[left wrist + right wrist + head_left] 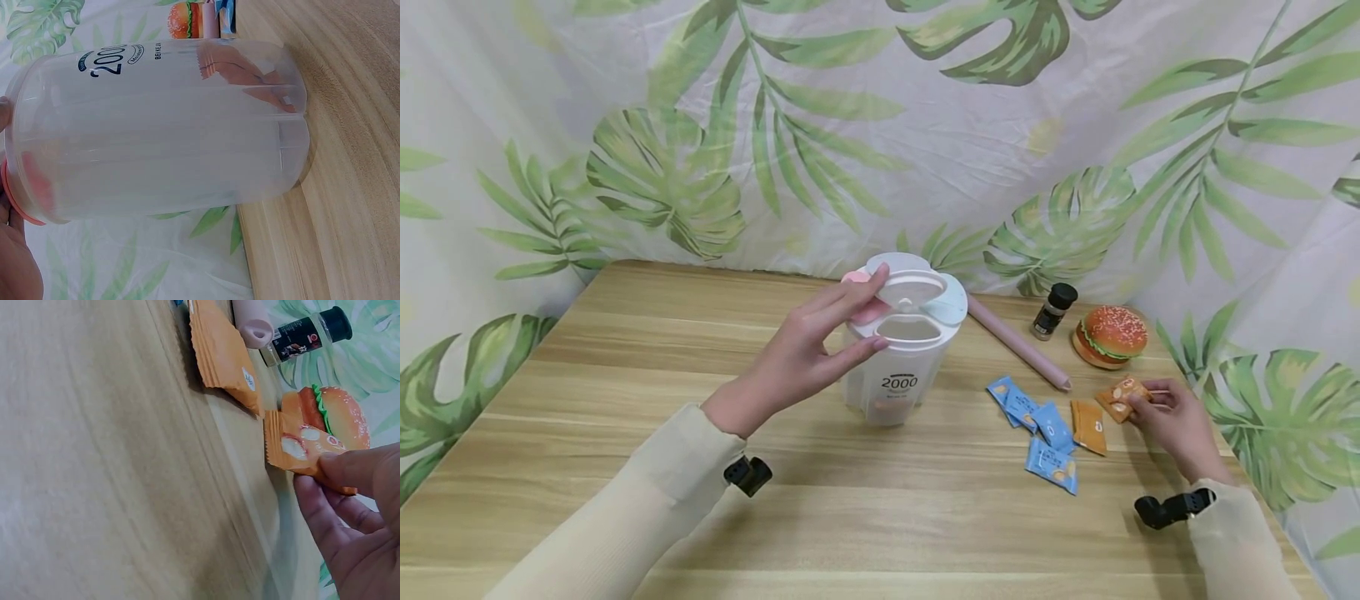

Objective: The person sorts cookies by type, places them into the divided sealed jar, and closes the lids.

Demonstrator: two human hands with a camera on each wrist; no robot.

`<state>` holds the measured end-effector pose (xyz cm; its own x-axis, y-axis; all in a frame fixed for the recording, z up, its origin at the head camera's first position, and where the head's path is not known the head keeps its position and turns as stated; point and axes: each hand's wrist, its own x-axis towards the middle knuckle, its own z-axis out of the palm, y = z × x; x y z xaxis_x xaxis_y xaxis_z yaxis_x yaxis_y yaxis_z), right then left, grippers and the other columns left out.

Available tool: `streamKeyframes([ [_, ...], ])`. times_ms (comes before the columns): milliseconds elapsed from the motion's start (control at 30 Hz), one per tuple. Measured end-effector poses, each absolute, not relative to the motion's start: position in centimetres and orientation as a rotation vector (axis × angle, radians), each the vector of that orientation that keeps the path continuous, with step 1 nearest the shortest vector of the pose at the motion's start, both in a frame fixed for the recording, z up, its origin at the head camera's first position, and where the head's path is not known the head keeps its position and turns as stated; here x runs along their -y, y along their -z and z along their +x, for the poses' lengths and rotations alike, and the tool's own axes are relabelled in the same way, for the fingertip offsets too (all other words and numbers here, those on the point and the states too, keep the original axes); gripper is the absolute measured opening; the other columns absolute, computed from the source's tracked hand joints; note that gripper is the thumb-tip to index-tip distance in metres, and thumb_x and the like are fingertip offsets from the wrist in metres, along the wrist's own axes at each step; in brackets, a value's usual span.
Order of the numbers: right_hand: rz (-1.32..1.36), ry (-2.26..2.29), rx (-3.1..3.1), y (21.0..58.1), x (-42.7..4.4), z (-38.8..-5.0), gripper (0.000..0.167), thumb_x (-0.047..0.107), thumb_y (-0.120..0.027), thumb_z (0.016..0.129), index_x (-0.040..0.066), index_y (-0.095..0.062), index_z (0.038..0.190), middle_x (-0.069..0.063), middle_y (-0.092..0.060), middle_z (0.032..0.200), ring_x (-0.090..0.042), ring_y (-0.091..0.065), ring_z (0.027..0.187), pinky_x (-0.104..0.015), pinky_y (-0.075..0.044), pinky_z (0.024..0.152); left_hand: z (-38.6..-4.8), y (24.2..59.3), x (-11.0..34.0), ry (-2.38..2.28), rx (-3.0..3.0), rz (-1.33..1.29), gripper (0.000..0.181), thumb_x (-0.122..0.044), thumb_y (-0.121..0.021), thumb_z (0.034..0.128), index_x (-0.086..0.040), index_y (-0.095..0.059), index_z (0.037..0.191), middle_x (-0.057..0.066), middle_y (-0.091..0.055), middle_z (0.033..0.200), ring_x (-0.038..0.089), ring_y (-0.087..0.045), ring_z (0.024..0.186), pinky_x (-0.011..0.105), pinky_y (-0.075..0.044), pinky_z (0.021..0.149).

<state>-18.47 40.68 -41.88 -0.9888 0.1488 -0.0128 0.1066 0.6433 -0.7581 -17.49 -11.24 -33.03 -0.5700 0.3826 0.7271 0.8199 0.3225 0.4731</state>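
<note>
Taking twelve o'clock as the far edge of the worktop (850, 500), a pale sleeve (632, 500) comes in from seven o'clock, with a small black device (748, 475) at its cuff. The left hand (797, 354) is at nine o'clock of the container (895, 379), its fingers spread apart: a fingertip touches the raised flap (913, 289), and the thumb is at the near rim of the opening (910, 328). The container, marked 2000, stands upright, its lid pink at nine o'clock and pale blue at two. Through its clear wall, orange wrapping (234, 65) shows low inside, near the base.

A pink tube (1022, 346) lies at the container's three o'clock, slanting from ten to four. Several blue packets (1052, 429) lie grouped at the container's four o'clock, some overlapping. The black-capped bottle (1051, 312) stands between the container's two and three o'clock. An orange packet (1088, 427) lies just beside the blue ones, at their three o'clock. The toy burger (1110, 336) sits just beyond the bottle, at its four o'clock.

At the burger's six o'clock, the right hand (1176, 425) pinches another orange packet, the held packet (1122, 398), thumb and fingers clamped on it; I cannot tell whether it touches the worktop.
</note>
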Motion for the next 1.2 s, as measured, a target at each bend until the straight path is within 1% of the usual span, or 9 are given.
streamKeyframes([
  [100,-0.188,-1.293,2.739,41.5,-40.6,-18.1,0.04,0.021,-0.062,0.107,-0.009,-0.052,0.131,0.021,-0.063,0.093,0.013,-0.062,0.081,-0.014,-0.06,0.07,-17.5,33.0,11.2,1.181,2.103,-1.057,0.077,-0.006,-0.084,0.0883,-0.003,-0.048,0.156,0.011,-0.071,0.13,0.022,-0.069,0.117,0.035,-0.046,0.121],
  [200,-0.124,-1.364,2.646,40.8,-40.4,-17.8,0.025,0.018,-0.063,0.106,0.002,-0.056,0.124,0.03,-0.062,0.092,0.012,-0.066,0.081,-0.012,-0.061,0.072,-17.4,33.0,11.2,1.186,2.103,-1.059,0.077,-0.006,-0.084,0.0881,-0.003,-0.048,0.156,0.011,-0.071,0.128,0.022,-0.069,0.116,0.035,-0.046,0.122],
  [267,-0.078,-1.391,2.591,40.3,-40.0,-17.8,0.018,0.016,-0.064,0.105,0.008,-0.058,0.12,0.031,-0.065,0.092,0.011,-0.069,0.08,-0.011,-0.06,0.072,-17.5,33.1,11.3,1.185,2.099,-1.059,0.077,-0.006,-0.084,0.088,-0.003,-0.048,0.156,0.011,-0.071,0.128,0.022,-0.069,0.116,0.035,-0.046,0.122],
  [333,-0.026,-1.4,2.552,39.6,-39.3,-17.8,0.015,0.014,-0.064,0.105,0.011,-0.06,0.12,0.029,-0.066,0.094,0.01,-0.069,0.079,-0.01,-0.06,0.072,-17.5,33.1,11.3,1.186,2.091,-1.061,0.077,-0.005,-0.084,0.0877,-0.003,-0.048,0.156,0.011,-0.072,0.127,0.022,-0.069,0.116,0.037,-0.045,0.123],
  [500,0.109,-1.361,2.492,37.7,-36.6,-18.0,0.017,0.009,-0.064,0.104,0.005,-0.063,0.12,0.025,-0.069,0.094,0.008,-0.07,0.078,-0.009,-0.059,0.071,-17.6,33.3,11.2,1.189,2.068,-1.071,0.076,-0.003,-0.084,0.0872,-0.002,-0.048,0.155,0.012,-0.072,0.127,0.023,-0.07,0.115,0.042,-0.04,0.127],
  [700,0.315,-1.408,2.449,35.5,-33.0,-18.3,0.016,0.006,-0.064,0.104,0.0,-0.065,0.118,0.017,-0.07,0.097,0.003,-0.07,0.08,-0.012,-0.06,0.071,-17.6,33.2,11.2,1.185,2.078,-1.068,0.077,-0.003,-0.084,0.0872,-0.003,-0.048,0.155,0.011,-0.071,0.129,0.022,-0.069,0.117,0.036,-0.045,0.123],
  [867,0.491,-1.495,2.4,33.6,-30.0,-18.7,0.018,0.002,-0.063,0.103,-0.007,-0.065,0.119,0.011,-0.069,0.103,-0.001,-0.071,0.081,-0.015,-0.062,0.073,-17.5,33.1,11.2,1.198,2.079,-1.066,0.077,-0.003,-0.084,0.0872,-0.003,-0.048,0.155,0.011,-0.072,0.128,0.023,-0.07,0.116,0.036,-0.042,0.126],
  [967,0.564,-1.487,2.392,32.6,-28.1,-18.6,0.018,0.0,-0.063,0.103,-0.01,-0.065,0.117,0.01,-0.07,0.101,-0.003,-0.072,0.08,-0.017,-0.063,0.073,-17.6,33.2,11.1,1.196,2.08,-1.069,0.076,-0.003,-0.084,0.0875,-0.002,-0.048,0.155,0.011,-0.072,0.127,0.022,-0.07,0.116,0.037,-0.04,0.127],
  [1200,0.678,-1.626,2.254,30.6,-24.4,-18.1,0.015,-0.003,-0.064,0.101,-0.006,-0.068,0.115,0.005,-0.073,0.096,-0.008,-0.074,0.078,-0.019,-0.064,0.074,-17.5,33.3,11.2,1.197,2.075,-1.065,0.076,-0.003,-0.083,0.0879,-0.002,-0.048,0.155,0.011,-0.072,0.126,0.023,-0.069,0.116,0.041,-0.04,0.127],
])
